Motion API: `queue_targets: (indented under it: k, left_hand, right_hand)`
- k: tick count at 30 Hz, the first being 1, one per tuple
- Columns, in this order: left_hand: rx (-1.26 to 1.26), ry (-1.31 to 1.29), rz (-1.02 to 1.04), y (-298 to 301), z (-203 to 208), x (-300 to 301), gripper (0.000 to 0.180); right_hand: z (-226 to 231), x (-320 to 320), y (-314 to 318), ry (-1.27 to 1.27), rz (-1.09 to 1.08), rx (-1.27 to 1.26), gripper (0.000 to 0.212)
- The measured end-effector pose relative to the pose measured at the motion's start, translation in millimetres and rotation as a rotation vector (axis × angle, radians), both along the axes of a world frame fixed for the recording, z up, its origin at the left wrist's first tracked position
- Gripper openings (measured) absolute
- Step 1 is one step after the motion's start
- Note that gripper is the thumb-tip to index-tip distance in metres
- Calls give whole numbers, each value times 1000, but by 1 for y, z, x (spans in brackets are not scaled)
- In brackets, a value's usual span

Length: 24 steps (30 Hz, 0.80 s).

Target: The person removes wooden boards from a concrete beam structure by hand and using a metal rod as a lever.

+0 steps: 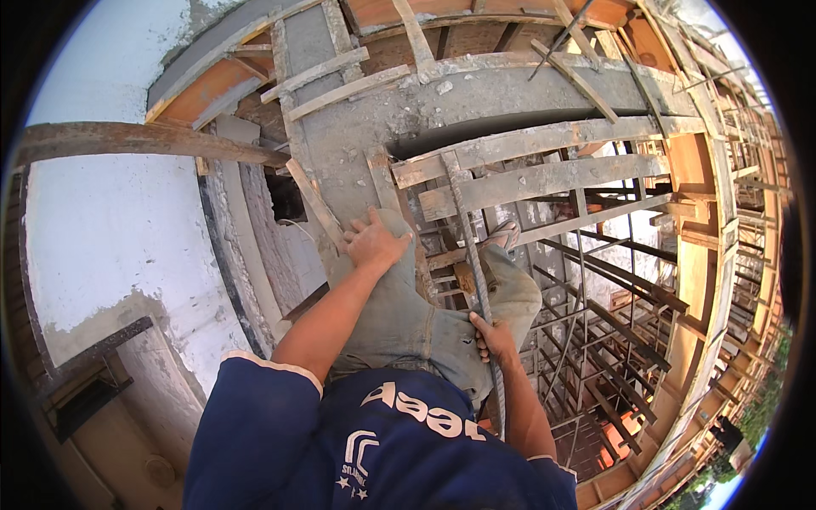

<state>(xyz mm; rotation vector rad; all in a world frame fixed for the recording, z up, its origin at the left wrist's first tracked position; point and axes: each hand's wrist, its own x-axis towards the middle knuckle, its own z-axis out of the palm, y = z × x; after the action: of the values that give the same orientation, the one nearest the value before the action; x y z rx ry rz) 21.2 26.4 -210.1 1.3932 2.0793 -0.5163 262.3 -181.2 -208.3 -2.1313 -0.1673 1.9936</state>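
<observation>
A: Nearest first. Hands?
B: Dark blue shirt [280,433], then right hand [495,337]: fingers curled round a ribbed metal bar [473,255], thumb along it.
A: Where's the bar?
B: Slanting from beside the waist, past the lap, far end over the planks [552,183]. Can't tell if it touches them.
A: Left hand [378,242]?
B: Fingers loosely spread, palm down on the left knee of faded, dusty jeans [399,327]. Wooden strip [313,200] just beside the fingertips; contact unclear.
A: Materials?
B: Planks rough, crusted grey. Beyond: gritty concrete [382,119] with crumbs on top. White wall [110,238] at left, patchy plaster. Thin dark poles [612,331] crisscross below right.
A: Containers?
B: Boxy orange plywood form [200,89], upper left, wood bits across it; inside hard to make out.
</observation>
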Motion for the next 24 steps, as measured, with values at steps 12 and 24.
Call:
queue_targets:
  k: [12, 24]
  left_hand:
    - [47, 80, -56, 8, -16, 10, 95]
    - [4, 37, -43, 15, -19, 5, 93]
  right_hand:
    - [-5, 8, 10, 61, -30, -97, 54]
    - [-3, 7, 21, 60, -7, -156, 52]
